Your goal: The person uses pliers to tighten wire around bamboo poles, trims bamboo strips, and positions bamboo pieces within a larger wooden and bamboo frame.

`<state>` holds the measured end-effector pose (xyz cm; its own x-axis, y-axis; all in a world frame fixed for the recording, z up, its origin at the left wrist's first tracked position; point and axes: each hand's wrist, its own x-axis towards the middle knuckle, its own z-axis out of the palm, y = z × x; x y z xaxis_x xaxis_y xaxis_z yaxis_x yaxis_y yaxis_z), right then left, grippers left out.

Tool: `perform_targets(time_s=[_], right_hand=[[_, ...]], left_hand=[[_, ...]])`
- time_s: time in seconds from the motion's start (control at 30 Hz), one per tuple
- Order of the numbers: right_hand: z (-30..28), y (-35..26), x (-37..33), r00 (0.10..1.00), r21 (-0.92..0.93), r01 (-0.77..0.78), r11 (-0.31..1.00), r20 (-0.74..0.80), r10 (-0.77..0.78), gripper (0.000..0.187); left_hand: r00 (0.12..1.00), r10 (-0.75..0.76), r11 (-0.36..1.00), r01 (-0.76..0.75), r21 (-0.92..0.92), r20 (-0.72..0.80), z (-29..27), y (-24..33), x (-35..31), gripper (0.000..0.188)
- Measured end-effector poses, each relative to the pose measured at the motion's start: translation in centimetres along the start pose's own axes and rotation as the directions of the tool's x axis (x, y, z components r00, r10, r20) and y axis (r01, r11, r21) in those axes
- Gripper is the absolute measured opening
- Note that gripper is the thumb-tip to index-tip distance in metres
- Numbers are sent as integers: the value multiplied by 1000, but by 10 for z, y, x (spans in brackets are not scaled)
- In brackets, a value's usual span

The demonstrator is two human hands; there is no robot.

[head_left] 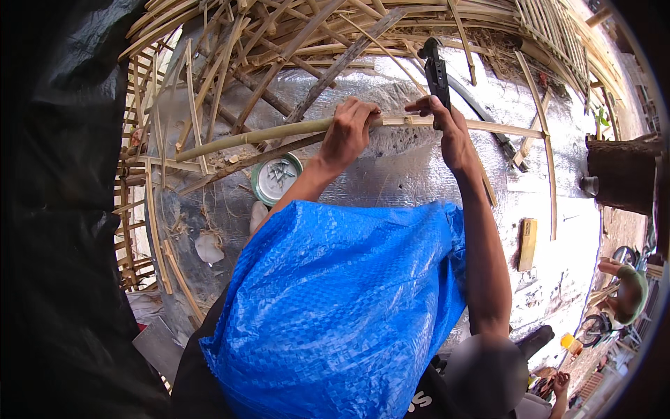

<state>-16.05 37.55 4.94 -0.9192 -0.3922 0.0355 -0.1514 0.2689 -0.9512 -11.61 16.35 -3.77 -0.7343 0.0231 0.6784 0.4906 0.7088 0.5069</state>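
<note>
Both forearms reached forward, away from the body, over a blue plastic sheet. The left hand was angled up and to the right, wrist bent, back of the hand facing the camera. Its fingers were curled over the bamboo pole, gripping it, with the tips bunched near its upper edge; whether they also pinched something small, I could not tell.

The right hand rose from a nearly straight arm. Its index finger pointed left along the pole and the thumb stood up, while the palm held a black tool whose head stuck up past the hand. The other fingers were partly hidden, so their exact wrap could not be told.

The pole lay crosswise in front of the person, passing by both hands. Its long axis ran left to right, with the rounded, thicker end at the left, a little nearer the body; the paler, split stretch pointed right and reached an upright strip.

Below the pole, left of the left hand, 1 white bowl held small metal pieces.
</note>
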Motion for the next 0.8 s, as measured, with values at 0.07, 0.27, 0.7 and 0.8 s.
perform_targets(time_s=[0.07,0.27,0.7,0.8], right_hand=[[-5,-12,-14,999,97,-23,995,25,21,54],[10,19,-50,986,785,-150,601,71,154,33],[38,27,-56,974,285,-208,936,-23,224,34],[32,36,-29,984,-136,-45,990,-179,21,42]], left_hand=[[1000,15,999,-16,42,16,-5,4,0,14],[999,46,999,-46,22,5,2,9,1,15],[998,-31,998,28,-53,-58,4,7,1,7],[997,-67,996,64,-61,-49,3,8,6,6]])
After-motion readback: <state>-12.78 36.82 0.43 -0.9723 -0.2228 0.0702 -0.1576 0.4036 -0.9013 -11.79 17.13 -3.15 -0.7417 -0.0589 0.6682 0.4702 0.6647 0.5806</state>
